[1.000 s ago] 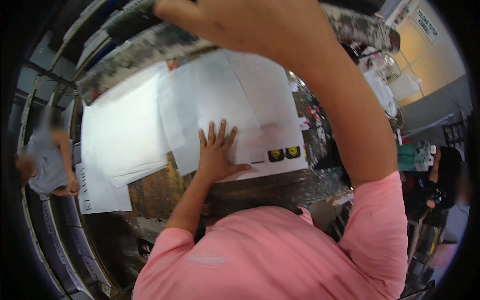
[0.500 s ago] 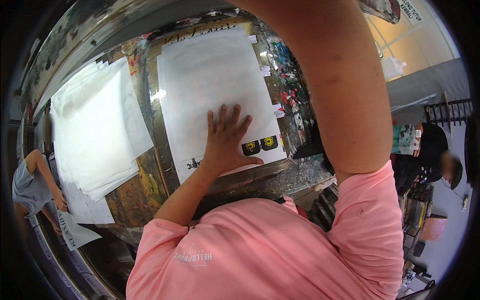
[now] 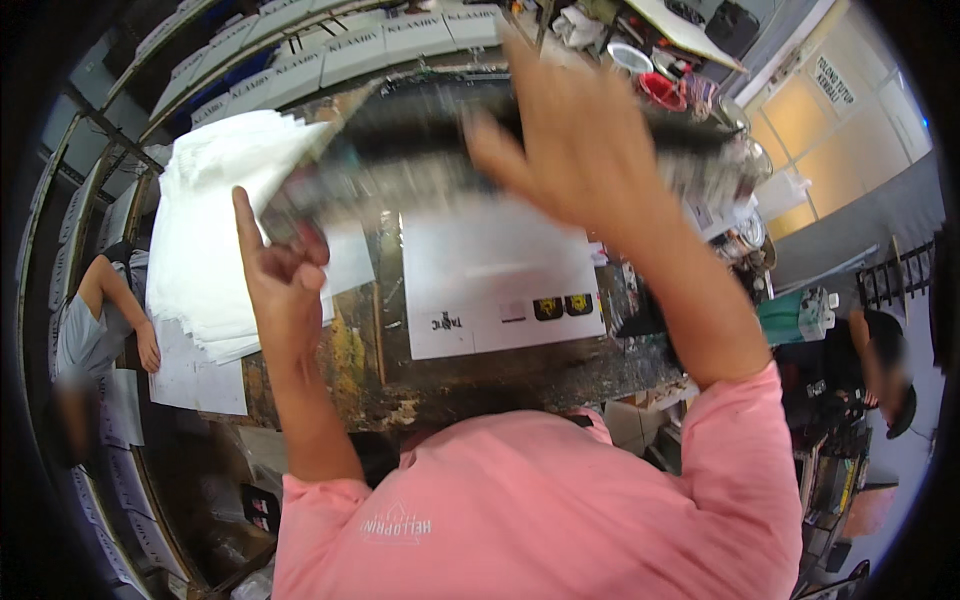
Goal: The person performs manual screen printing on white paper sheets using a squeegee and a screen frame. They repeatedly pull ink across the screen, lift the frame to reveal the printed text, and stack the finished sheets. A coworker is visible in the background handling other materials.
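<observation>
Hanging open, right hand (image 3: 572, 140) is over the blurred frame (image 3: 420, 150), contact unclear. Left hand (image 3: 285, 278) half-curled at frame's corner, index out; grip can't be told. Printed sheet (image 3: 490, 285) flat on table (image 3: 350, 355), nearer the body.

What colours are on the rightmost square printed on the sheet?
The square is black with a yellow design; head view shows it best.

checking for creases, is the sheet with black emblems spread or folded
Spread, as far as visible: the printed sheet lies flat on the paint-stained table, near edge straight. Its far end is hidden by the blurred frame.
</observation>
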`<state>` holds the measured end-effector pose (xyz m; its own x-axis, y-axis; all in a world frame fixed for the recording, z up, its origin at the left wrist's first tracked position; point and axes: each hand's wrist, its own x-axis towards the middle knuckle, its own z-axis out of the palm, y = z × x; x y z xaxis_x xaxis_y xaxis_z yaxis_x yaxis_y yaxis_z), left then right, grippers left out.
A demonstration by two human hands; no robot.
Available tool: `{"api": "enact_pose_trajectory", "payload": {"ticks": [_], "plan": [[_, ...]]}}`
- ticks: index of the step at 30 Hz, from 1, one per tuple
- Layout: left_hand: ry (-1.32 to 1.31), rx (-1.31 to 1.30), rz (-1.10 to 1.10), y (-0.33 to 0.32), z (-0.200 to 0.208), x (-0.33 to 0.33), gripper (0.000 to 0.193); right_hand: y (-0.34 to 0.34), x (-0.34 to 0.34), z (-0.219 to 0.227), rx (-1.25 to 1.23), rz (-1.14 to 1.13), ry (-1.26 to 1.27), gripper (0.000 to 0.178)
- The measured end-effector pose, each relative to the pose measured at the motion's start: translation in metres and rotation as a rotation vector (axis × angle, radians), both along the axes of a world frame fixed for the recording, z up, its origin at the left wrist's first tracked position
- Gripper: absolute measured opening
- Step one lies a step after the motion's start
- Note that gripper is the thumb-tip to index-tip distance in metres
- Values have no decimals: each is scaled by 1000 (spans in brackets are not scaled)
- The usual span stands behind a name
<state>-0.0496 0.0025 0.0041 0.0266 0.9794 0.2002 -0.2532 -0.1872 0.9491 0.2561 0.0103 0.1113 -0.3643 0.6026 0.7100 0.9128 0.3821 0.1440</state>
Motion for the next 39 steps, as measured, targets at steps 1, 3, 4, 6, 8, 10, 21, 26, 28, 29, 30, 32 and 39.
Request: {"api": "enact_pose_trajectory", "payload": {"ticks": [1,3,4,6,8,10,21,26,28,29,30,32,39], "plan": [[48,-44,-72,-16,-4,-17,111,-23,1,-20,-152,14,-62,71],[373,-159,61,-40,-46,-9,110,-54,10,-54,-418,103,-89,50],[452,-132,41,-53,-66,-11,102,-61,12,-71,-613,86,-159,39],[682,-254,51,-66,-107,-15,108,-65,6,-106,-928,28,-83,36],[1081,46,180,-71,-141,-19,115,-80,-1,-135,-1027,39,54,38],[1298,238,285,-72,-164,-22,125,-92,-12,-163,-964,13,116,45],[1335,149,180,-71,-172,-31,113,99,21,-253,-508,12,117,55],[1325,204,203,-70,-170,-34,134,243,37,-227,-551,-7,14,41],[1284,212,178,-72,-170,-34,137,282,49,-201,-667,26,-32,50],[1246,205,181,-74,-171,-33,139,295,53,-193,-747,42,-38,54],[1158,165,178,-76,-172,-31,140,302,56,-189,-727,84,11,56],[939,71,211,-79,-174,-28,143,305,59,-193,-654,70,-7,56],[1034,177,249,-83,-183,-26,135,184,35,-238,-434,-16,-45,44]]}}
